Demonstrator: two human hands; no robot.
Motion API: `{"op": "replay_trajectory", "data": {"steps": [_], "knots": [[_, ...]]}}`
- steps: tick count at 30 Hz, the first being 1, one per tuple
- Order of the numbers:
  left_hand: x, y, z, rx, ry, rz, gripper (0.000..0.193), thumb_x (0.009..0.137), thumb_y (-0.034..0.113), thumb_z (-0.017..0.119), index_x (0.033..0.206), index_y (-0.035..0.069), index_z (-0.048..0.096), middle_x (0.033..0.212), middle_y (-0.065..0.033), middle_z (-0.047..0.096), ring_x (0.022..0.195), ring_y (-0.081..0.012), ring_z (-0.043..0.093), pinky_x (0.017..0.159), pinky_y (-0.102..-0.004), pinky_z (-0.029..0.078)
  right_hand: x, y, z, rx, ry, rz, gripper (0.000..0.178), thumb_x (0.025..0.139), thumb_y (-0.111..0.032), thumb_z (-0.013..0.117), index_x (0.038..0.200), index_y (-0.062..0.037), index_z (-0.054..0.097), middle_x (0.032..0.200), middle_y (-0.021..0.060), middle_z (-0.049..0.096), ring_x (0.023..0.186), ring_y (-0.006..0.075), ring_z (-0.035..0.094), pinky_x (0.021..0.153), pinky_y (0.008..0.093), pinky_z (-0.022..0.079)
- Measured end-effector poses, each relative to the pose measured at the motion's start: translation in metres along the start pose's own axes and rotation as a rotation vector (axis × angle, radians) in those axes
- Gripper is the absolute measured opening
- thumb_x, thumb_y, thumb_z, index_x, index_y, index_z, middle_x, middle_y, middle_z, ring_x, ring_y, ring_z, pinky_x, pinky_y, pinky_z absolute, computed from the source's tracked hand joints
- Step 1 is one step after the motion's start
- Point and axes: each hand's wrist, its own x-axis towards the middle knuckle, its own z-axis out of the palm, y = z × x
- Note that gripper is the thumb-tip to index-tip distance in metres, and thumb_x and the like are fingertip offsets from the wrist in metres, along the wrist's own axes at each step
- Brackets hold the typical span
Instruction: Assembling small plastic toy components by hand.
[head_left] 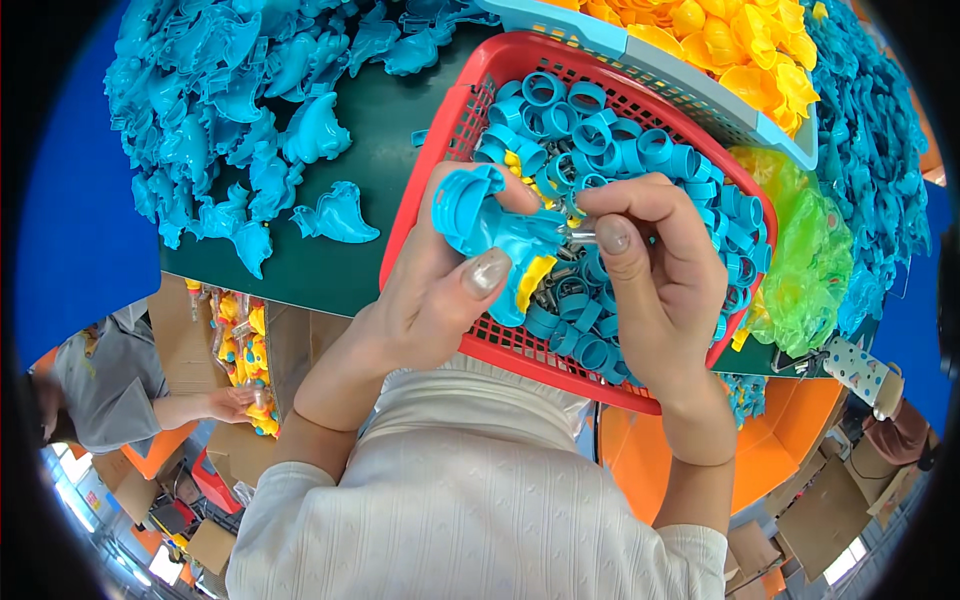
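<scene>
Over the red basket [545, 372], my left hand [415, 265] is closed round a blue plastic toy part [505, 238]. This part has a round collar at its upper left end and a yellow piece [536, 283] fitted at its lower edge. My right hand [665, 275] pinches a small shiny piece [581, 237] between thumb and forefinger, at the toy part's right end. Its exact kind is too small to tell. Beneath both hands, the basket holds many blue rings [655, 148], with some small yellow and metallic pieces among them.
Blue molded shells [215, 100] are heaped at the left of the dark green table [325, 275]; one loose shell [340, 213] lies apart. Behind stands a blue-grey basket [690, 85] of yellow pieces. A green bag [800, 260] and another blue heap [865, 140] lie right. A person [110, 385] works at lower left.
</scene>
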Motion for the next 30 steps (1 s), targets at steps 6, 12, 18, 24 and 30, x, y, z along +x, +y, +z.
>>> {"op": "replay_trajectory", "data": {"steps": [6,12,18,24,30], "knots": [[0.0,-0.002,-0.004,-0.003,0.008,0.026,0.047,0.082,0.04,0.049,0.109,0.003,0.039,0.101,-0.0129,0.046,0.091,-0.0185,0.049,0.082,-0.0321,0.04,-0.002,-0.001,0.0,0.149,0.016,0.108,0.011,0.089,-0.008,0.052,0.097,-0.0006,0.054,0.083,0.0003,0.052,0.067,0.0018,0.045,0.055,0.0147,0.035],[0.0,-0.003,-0.006,0.014,-0.027,0.099,0.043,0.086,0.032,0.046,0.112,0.0,0.037,0.104,-0.0107,0.044,0.092,-0.0162,0.046,0.082,-0.0305,0.038,-0.002,-0.004,0.0,0.183,-0.029,0.221,0.012,0.089,-0.009,0.053,0.097,0.0,0.054,0.083,-0.0002,0.054,0.066,0.0005,0.045,0.055,0.014,0.036],[0.0,0.002,0.0,-0.001,0.025,0.046,0.05,0.081,0.043,0.05,0.109,0.002,0.04,0.1,-0.0129,0.047,0.092,-0.019,0.048,0.081,-0.0323,0.04,-0.003,-0.008,0.006,0.249,-0.021,0.265,0.012,0.088,-0.007,0.054,0.098,0.0002,0.054,0.088,0.0013,0.053,0.074,0.0032,0.047,0.064,0.0173,0.04],[0.001,0.004,0.002,-0.06,0.093,0.02,0.051,0.077,0.043,0.056,0.106,0.003,0.043,0.095,-0.0133,0.049,0.091,-0.0205,0.051,0.081,-0.0323,0.042,-0.006,0.001,0.012,0.25,0.001,0.175,0.015,0.087,-0.005,0.055,0.1,0.001,0.049,0.083,0.0013,0.053,0.065,0.0008,0.045,0.055,0.0152,0.037],[0.002,0.011,-0.001,0.047,0.135,-0.045,0.039,0.081,0.025,0.055,0.11,0.002,0.042,0.099,-0.0094,0.049,0.089,-0.0136,0.049,0.079,-0.027,0.04,-0.007,0.005,0.015,0.361,-0.056,0.123,0.019,0.084,-0.006,0.06,0.098,-0.0008,0.048,0.08,0.0,0.054,0.057,-0.0001,0.038,0.049,0.0155,0.029]]}}
